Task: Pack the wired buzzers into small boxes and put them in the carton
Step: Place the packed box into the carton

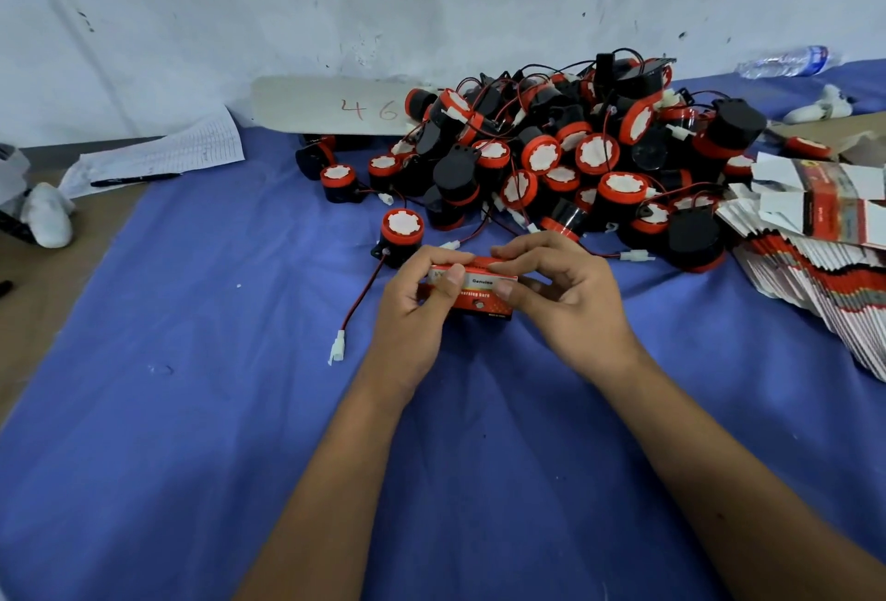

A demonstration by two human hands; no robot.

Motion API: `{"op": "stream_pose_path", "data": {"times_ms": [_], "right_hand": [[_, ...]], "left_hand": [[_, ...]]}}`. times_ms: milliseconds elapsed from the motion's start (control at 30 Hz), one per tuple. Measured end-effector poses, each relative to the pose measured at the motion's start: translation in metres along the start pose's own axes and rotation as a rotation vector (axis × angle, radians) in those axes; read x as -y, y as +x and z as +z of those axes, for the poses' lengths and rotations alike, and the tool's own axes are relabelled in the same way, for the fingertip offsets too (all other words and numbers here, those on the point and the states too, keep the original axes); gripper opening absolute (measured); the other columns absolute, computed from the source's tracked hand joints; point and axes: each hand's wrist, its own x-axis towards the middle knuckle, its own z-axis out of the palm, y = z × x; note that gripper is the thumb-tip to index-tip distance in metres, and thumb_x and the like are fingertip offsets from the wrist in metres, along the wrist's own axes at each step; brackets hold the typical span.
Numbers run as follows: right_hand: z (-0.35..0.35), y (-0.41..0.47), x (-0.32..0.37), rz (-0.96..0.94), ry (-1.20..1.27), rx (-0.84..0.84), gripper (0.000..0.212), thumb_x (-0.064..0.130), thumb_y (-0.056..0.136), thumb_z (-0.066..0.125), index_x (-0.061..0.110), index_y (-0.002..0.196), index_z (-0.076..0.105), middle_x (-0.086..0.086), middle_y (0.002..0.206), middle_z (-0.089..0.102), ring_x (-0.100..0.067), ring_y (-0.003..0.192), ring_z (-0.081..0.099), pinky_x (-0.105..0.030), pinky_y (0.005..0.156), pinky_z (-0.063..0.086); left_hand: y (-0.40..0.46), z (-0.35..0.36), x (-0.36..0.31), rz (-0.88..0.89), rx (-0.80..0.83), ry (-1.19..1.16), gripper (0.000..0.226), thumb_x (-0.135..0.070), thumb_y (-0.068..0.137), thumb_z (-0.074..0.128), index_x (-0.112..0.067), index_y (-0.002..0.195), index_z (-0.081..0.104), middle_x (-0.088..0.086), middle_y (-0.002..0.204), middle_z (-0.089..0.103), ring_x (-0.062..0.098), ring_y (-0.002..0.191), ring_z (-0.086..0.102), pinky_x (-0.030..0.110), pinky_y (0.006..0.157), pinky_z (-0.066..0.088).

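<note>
Two hands in view, left [416, 298] and right [561, 293], and between them one small red box [472, 296]. One buzzer [400, 231] sits apart just beyond that box, another [339, 183] off the heap's left edge, and behind them the heap of buzzers [575, 154] runs to dozens, too tangled for an exact count. On the right, one fanned stack of flat boxes [815, 274], far too many to number. One plastic bottle [786, 61] at the back. One lined sheet [158, 157], one pen [136, 179] on it. One card [331, 107] marked with two digits. Two white bundles, one left [48, 217], one right [820, 107].
</note>
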Motion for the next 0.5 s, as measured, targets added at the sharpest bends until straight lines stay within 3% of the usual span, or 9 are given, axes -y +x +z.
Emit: {"op": "stream_pose_path", "data": {"times_ms": [200,400,500], "right_hand": [[0.0,0.0,0.0,0.041,0.001,0.073,0.019,0.007,0.09,0.076,0.022,0.103,0.076,-0.004,0.126,0.062,-0.014,0.124,0.06,-0.042,0.097,0.058],[0.002,-0.002,0.005,0.103,0.009,0.048,0.014,0.008,0.087,0.079,0.009,0.101,0.078,-0.002,0.115,0.072,-0.012,0.108,0.069,-0.036,0.094,0.058],[-0.005,-0.004,0.016,0.098,-0.003,0.038,0.011,0.003,0.086,0.078,0.006,0.096,0.077,-0.008,0.116,0.072,-0.018,0.109,0.069,-0.043,0.098,0.056]], "left_hand": [[-0.001,0.0,-0.005,-0.033,-0.031,0.005,0.022,-0.027,0.101,0.059,-0.009,0.107,0.071,0.009,0.11,0.07,0.029,0.107,0.066,0.055,0.095,0.056],[-0.003,0.002,-0.008,0.032,-0.044,0.112,0.027,-0.034,0.098,0.057,-0.012,0.104,0.073,0.007,0.109,0.07,0.03,0.108,0.064,0.057,0.094,0.054],[-0.006,0.009,-0.014,0.036,-0.064,0.131,0.022,-0.027,0.103,0.061,-0.009,0.106,0.073,0.011,0.111,0.07,0.03,0.109,0.065,0.057,0.096,0.053]]}}
